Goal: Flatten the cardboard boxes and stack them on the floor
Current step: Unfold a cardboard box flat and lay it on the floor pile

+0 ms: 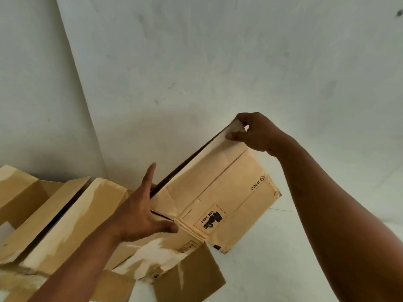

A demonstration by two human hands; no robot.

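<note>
A tan cardboard box (220, 192) with a "PICO" print and a "UN 3481" label is held up in the air at the centre, tilted and nearly pressed flat. My right hand (255, 132) pinches its upper corner between thumb and fingers. My left hand (141, 205) has its fingers spread; the thumb lies on the box's lower left edge and the fingers reach behind it. Below and to the left, several flattened cardboard pieces (72, 223) lie on the floor, partly hidden by my left forearm.
White walls meet in a corner (87, 105) behind the pile. A pale floor (272, 258) shows at the lower right, beside a loose brown flap (192, 277) of the pile.
</note>
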